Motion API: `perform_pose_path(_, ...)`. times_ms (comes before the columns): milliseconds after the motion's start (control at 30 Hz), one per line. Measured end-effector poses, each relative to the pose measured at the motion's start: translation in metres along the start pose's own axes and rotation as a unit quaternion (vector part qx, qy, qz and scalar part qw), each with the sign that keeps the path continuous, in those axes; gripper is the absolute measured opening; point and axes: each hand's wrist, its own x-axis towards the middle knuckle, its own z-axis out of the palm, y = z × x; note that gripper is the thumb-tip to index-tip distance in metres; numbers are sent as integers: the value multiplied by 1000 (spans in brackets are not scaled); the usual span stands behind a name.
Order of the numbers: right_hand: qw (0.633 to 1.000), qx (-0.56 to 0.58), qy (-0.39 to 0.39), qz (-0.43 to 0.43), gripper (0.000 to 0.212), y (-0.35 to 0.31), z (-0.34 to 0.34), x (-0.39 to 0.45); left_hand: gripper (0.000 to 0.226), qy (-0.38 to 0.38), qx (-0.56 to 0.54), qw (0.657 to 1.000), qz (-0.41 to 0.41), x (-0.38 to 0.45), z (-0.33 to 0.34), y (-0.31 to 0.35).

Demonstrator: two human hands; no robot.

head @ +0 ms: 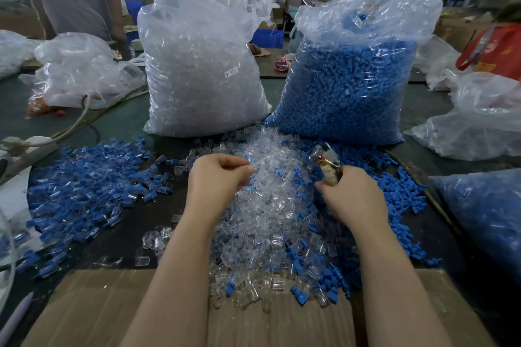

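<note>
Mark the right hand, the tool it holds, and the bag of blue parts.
right hand point(352, 197): head view, back of the hand.
tool point(327, 158): head view, end sticking out of the hand.
bag of blue parts point(346, 93): head view, middle of its front.

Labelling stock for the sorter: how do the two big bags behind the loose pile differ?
The left bag holds clear parts; the right bag holds blue ones. The left bag bears a white sticker reading SJ 017; the right bag shows none. Both are transparent plastic sacks, standing upright on the table, well filled.
</note>
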Motion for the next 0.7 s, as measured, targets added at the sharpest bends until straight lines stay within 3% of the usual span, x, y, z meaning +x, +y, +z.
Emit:
perform_pose_path(333, 962, 264, 30, -59, 17, -18, -6, -4, 12, -98, -174, 979, -39, -12, 24, 16)
perform_pose_path(533, 938, 335, 22, -89, 16, -24, -6, -11, 12, -112, -190, 975, -42, -19, 37, 18)
perform_pose_path(700, 923, 346, -10, -169, 16, -24, -5, -15, 8, -83, -179, 980, -22, -21, 38, 20)
